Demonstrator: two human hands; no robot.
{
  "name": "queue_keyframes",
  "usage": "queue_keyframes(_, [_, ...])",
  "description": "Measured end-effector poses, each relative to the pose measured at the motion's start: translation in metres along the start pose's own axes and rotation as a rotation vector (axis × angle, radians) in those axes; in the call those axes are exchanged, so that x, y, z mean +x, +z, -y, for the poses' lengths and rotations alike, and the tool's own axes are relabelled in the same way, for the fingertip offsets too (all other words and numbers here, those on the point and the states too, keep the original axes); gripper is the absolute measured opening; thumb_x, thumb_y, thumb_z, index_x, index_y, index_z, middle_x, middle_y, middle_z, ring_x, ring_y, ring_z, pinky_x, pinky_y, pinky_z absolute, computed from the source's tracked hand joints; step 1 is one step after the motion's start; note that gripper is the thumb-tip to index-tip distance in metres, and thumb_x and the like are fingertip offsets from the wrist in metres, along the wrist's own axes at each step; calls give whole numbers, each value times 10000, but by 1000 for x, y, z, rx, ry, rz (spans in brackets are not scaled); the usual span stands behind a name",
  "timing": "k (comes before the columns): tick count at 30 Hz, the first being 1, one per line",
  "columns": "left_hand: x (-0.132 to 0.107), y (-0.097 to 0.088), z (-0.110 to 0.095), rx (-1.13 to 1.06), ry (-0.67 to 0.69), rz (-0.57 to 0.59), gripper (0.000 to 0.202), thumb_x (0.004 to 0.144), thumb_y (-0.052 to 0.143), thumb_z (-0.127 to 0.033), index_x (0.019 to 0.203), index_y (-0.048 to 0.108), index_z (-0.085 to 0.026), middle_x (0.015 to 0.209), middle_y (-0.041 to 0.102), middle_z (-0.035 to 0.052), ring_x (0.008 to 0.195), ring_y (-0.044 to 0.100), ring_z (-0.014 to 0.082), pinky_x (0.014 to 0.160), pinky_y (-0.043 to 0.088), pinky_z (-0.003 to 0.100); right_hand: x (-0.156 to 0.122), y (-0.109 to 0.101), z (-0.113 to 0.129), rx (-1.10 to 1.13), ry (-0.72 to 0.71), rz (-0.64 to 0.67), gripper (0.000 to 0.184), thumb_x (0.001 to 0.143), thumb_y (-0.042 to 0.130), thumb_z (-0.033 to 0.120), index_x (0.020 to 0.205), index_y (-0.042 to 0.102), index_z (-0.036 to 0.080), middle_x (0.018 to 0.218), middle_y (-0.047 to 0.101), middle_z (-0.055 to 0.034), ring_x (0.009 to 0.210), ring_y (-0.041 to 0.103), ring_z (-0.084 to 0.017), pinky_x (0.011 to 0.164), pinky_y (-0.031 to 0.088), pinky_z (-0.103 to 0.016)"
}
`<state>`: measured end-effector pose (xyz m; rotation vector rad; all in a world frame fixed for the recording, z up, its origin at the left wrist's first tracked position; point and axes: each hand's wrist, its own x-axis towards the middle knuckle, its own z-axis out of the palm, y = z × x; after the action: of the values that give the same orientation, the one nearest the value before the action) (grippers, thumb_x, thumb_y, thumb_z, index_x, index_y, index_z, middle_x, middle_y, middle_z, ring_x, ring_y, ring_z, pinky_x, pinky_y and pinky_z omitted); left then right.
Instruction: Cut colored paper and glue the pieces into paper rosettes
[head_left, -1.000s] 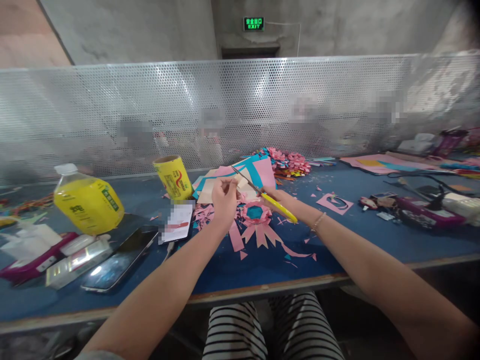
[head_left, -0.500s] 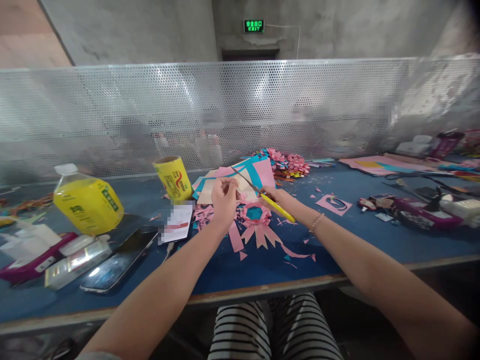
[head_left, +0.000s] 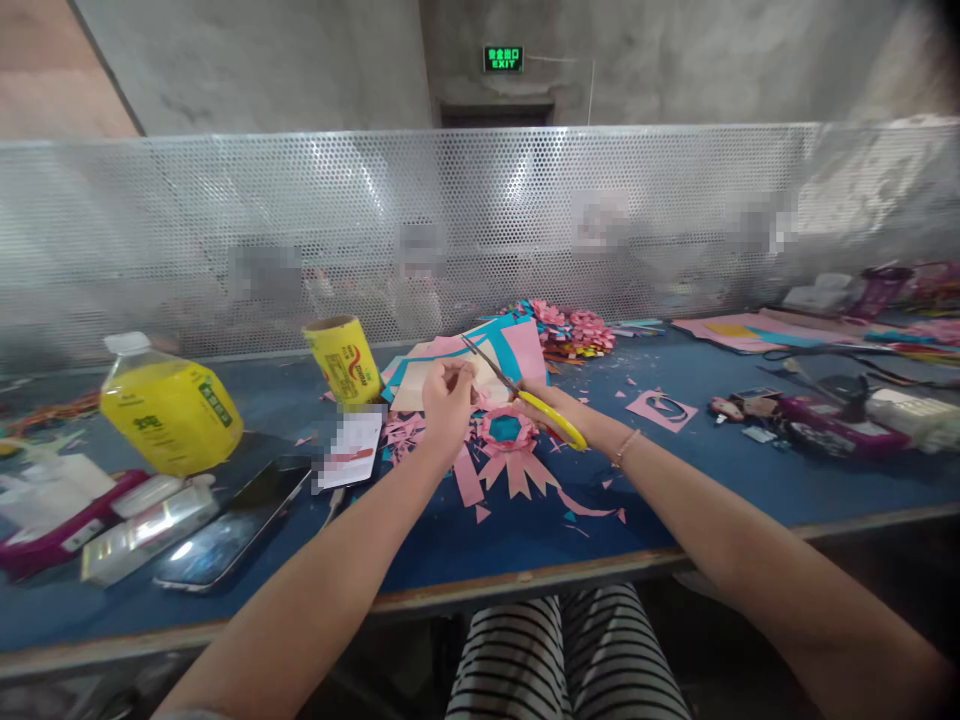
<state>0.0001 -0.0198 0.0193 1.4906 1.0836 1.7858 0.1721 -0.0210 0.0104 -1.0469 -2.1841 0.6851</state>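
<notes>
My left hand [head_left: 450,395] is closed in a pinch above the paper sheets, with a small piece of pink paper [head_left: 483,398] at its fingertips, mostly hidden. My right hand [head_left: 559,408] grips yellow-handled scissors [head_left: 571,432], whose dark blades point up and left, just beyond the left fingertips. Below the hands lies a pink paper rosette [head_left: 517,472] with a blue centre and notched tails. Beige, blue and pink paper sheets [head_left: 531,350] are stacked behind the hands. Pink paper scraps [head_left: 403,432] lie beside my left wrist.
A heap of paper flowers [head_left: 581,328] sits at the back by a perforated metal screen [head_left: 495,190]. To the left stand a yellow roll [head_left: 341,362], a jug of yellow liquid [head_left: 172,410] and two phones [head_left: 232,530]. On the right are a pink cut-out sheet [head_left: 661,411] and a purple object [head_left: 844,425].
The view has shifted slightly. The scissors' yellow handle has turned, and its loop shows rounder. My left hand stays in nearly the same place.
</notes>
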Motion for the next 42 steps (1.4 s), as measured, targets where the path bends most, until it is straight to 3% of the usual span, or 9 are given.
queue_keyframes(4, [0, 1, 3, 16, 22, 17, 137, 753, 557, -300, 732, 490, -183, 493, 473, -62, 417, 450, 69, 426, 349, 195, -2, 0, 3, 86, 28, 46, 402, 778, 375, 544, 911, 455, 173, 670, 433, 29, 574, 383, -99, 563, 337, -242])
queue_keyframes(16, [0, -1, 3, 46, 48, 23, 95, 759, 532, -256, 724, 486, -181, 545, 494, -50, 427, 449, 62, 428, 342, 193, 4, 4, -1, 98, 53, 14, 341, 764, 402, 513, 835, 436, 181, 601, 414, 47, 525, 387, -94, 519, 333, -234])
queue_keyframes(25, [-1, 0, -3, 31, 35, 32, 84, 752, 542, -233, 720, 487, -179, 558, 509, -45, 415, 437, 57, 435, 342, 199, 5, 1, 4, -186, 48, -80, 251, 813, 395, 412, 835, 472, 175, 648, 524, 0, 599, 483, -121, 549, 344, -224])
queue_keyframes(33, [-2, -1, -2, 59, 47, 43, 95, 766, 523, -251, 725, 474, -181, 540, 496, -50, 417, 457, 62, 430, 366, 193, 5, -7, -2, -232, 59, -242, 305, 805, 386, 436, 878, 510, 167, 579, 515, 13, 536, 456, -120, 527, 328, -228])
queue_keyframes(37, [-1, -1, -1, 53, 29, 2, 69, 775, 507, -234, 774, 473, -174, 629, 555, -20, 467, 507, 67, 480, 440, 201, 0, -10, 0, -147, 31, -179, 317, 800, 388, 471, 863, 481, 174, 627, 530, 7, 606, 495, -134, 561, 367, -234])
queue_keyframes(42, [2, -1, 1, 26, -2, -39, 120, 773, 522, -248, 856, 487, -170, 748, 599, 23, 554, 564, 89, 536, 502, 231, -5, -11, 5, -51, -8, 5, 366, 817, 392, 500, 1004, 440, 188, 810, 580, -20, 705, 536, -143, 654, 425, -258])
